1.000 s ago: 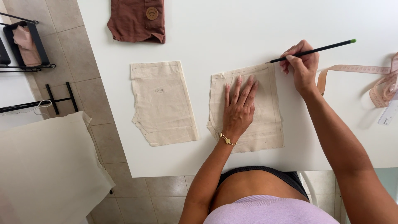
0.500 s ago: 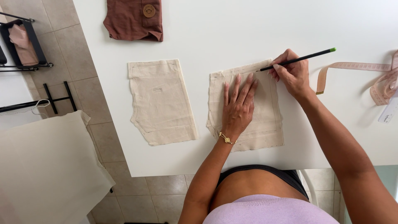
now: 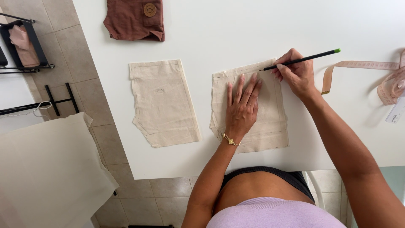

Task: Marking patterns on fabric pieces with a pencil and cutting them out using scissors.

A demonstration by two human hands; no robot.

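**Left palm pins the cloth, right hand sets pencil to its far corner**

Left hand [image 3: 241, 107] lies flat and palm-down on the cream fabric piece [image 3: 270, 122], fingers straight and slightly spread, pointing toward the far edge of the white table [image 3: 236, 29]. It grips nothing; it only presses the cloth against the tabletop. A thin gold bracelet [image 3: 230, 139] circles the wrist, and the forearm runs back and down toward the table's near edge, where the person's body shows.

The right hand [image 3: 297, 76] is curled with fingers together, pinched around a black pencil [image 3: 304, 59] with a green end. The pencil lies at a low slant, its tip touching the fabric piece at the far right corner, just beyond the left fingertips, its green end pointing to the right. The right forearm comes in diagonally from the lower right, crossing the table's near edge.

The fabric piece lies near the middle of the near edge, with faint drawn lines along its borders. A second cream fabric piece [image 3: 162, 103] lies to its left, apart from it and untouched. A reddish-brown garment [image 3: 133, 21] with a round patch sits by the far left corner. A pink measuring tape [image 3: 363, 65] curls on the table's right side, near the right hand but not touching it.
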